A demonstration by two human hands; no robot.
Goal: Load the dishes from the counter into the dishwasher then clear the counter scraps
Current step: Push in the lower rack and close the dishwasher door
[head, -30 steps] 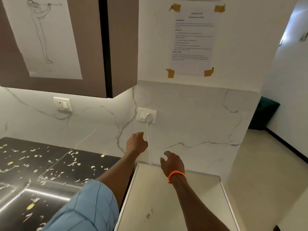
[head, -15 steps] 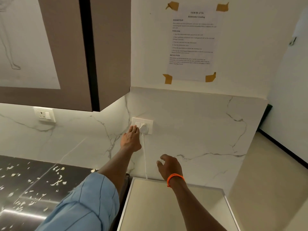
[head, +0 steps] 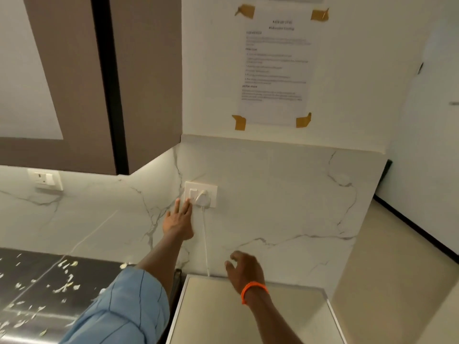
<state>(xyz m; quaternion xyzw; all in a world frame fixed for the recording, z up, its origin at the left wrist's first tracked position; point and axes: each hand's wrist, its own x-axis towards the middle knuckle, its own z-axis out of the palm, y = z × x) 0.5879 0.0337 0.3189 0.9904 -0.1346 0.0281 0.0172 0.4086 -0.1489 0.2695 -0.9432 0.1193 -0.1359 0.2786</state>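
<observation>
Head view showed, nearest at the lower left of the frame, a light blue sleeve (head: 124,311) on the left arm. Beside it, at the lower left, lay the dark table (head: 37,289), strewn with pale scraps (head: 65,265). At the lower centre sat the flat beige top of the dishwasher (head: 248,319), edged in metal. Above its back edge hovered the right hand (head: 244,270), wearing an orange wristband (head: 253,290), its grip released, fingers loosely curled and holding nothing. Further up, at centre frame, the left hand (head: 180,219) reached with straight fingers, grip released, fingertips touching the white wall switch (head: 192,194). A white plug (head: 203,197) sat just beside the switch, its cord (head: 205,244) running down behind the dishwasher. Farthest, at the upper right, a printed sheet (head: 275,68) was taped to the wall.
</observation>
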